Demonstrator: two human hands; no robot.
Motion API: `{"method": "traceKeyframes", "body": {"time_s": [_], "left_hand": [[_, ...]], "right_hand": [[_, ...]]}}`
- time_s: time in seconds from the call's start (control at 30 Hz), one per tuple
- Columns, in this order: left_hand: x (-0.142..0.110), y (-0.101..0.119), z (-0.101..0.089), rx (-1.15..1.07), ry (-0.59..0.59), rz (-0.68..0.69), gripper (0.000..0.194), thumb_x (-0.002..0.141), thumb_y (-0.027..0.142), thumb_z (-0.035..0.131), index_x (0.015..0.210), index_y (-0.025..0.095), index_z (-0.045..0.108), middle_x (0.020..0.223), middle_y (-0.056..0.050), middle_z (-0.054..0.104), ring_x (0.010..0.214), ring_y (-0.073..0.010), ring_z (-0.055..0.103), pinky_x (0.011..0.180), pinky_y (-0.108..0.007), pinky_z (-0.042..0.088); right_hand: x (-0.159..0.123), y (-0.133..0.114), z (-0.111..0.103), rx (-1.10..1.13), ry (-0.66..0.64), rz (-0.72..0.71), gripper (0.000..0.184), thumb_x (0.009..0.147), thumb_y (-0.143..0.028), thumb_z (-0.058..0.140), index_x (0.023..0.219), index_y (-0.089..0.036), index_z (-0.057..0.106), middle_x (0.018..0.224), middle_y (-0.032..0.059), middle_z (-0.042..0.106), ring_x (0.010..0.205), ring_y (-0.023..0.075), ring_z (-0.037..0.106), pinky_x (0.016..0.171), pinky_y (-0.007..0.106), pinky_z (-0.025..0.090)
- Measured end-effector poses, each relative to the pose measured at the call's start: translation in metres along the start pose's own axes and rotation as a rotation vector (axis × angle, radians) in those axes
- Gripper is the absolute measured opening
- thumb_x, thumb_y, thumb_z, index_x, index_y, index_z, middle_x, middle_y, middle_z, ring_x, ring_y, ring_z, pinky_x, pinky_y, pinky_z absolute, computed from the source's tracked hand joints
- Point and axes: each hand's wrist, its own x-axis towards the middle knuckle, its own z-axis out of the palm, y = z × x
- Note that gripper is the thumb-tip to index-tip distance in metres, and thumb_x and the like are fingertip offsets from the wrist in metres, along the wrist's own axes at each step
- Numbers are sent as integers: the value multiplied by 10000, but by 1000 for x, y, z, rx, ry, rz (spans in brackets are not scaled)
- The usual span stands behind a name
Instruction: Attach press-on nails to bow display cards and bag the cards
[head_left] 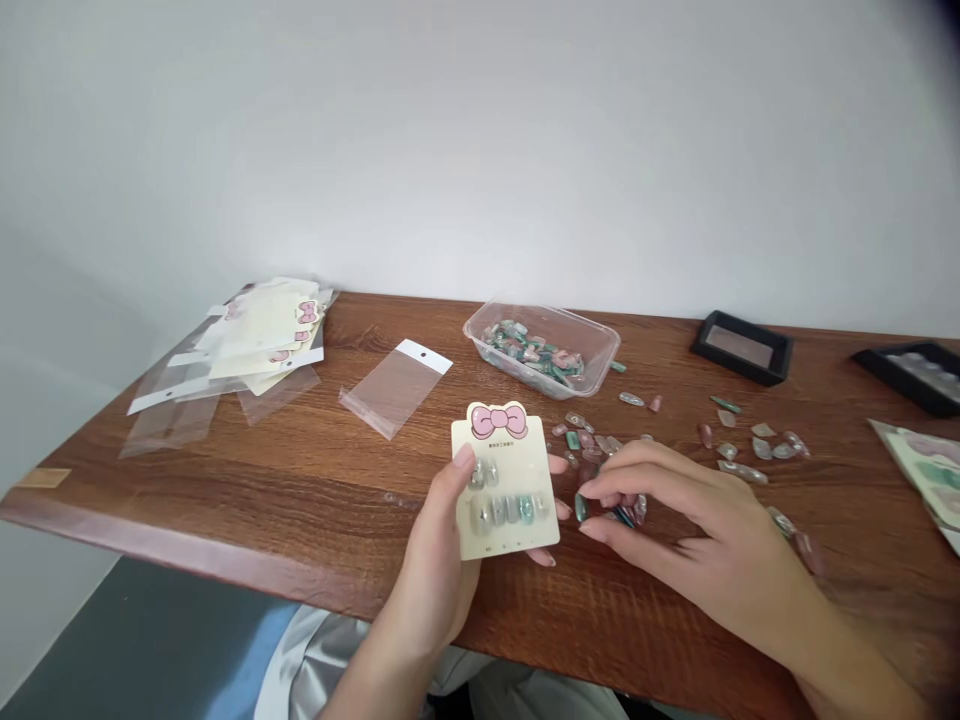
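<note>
Inside left grip, bow-printed card; pinched by right grip, green nail.

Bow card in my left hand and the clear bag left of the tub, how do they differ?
The card is opaque cream; the bag is see-through with a white strip. The left hand holds the card up; the bag lies on the table. The card carries nail tips; the bag shows none. Both are roughly rectangular.

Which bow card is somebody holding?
The bow card in the left hand, bearing two rows of press-on nails; the piled bow cards over on the left aren't held.
</note>
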Motion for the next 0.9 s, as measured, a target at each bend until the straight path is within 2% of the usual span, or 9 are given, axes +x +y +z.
{"method": "traceKeyframes", "body": {"time_s": [0.2, 0.33, 0.67, 0.9], "left_hand": [[-1, -23, 1, 60, 39, -113, 527, 927, 514, 596, 1233, 96, 691, 1108, -167, 756, 981, -327, 714, 755, -398, 605], [-3, -33, -7, 150, 73, -154, 531, 924, 563, 600, 1210, 131, 716, 1175, -139, 744, 1075, -322, 684, 865, -406, 576], [-5, -35, -10, 234, 29, -108, 478, 980, 509, 532, 1283, 173, 687, 1304, -115, 703, 1261, -328, 592, 1030, -434, 486], [-6, -37, -13, 233, 35, -106, 442, 989, 477, 534, 1279, 184, 693, 1336, -96, 688, 1305, -314, 563, 1080, -427, 456]], "right_hand": [[-1, -9, 4, 15, 111, -69, 113, 894, -163, 735, 1001, -180, 702, 890, 20, 668, 777, 111, 633, 717, 231, 513], [-2, -8, 8, 0, 132, -88, 115, 887, -179, 747, 989, -169, 696, 871, 23, 669, 751, 121, 626, 711, 260, 517], [0, -10, 12, 8, 167, -128, 97, 899, -170, 732, 981, -157, 682, 851, 27, 672, 766, 128, 629, 710, 263, 519], [0, -10, 13, 3, 167, -126, 81, 910, -176, 718, 981, -154, 686, 820, 26, 664, 741, 134, 625, 689, 270, 517]]}}
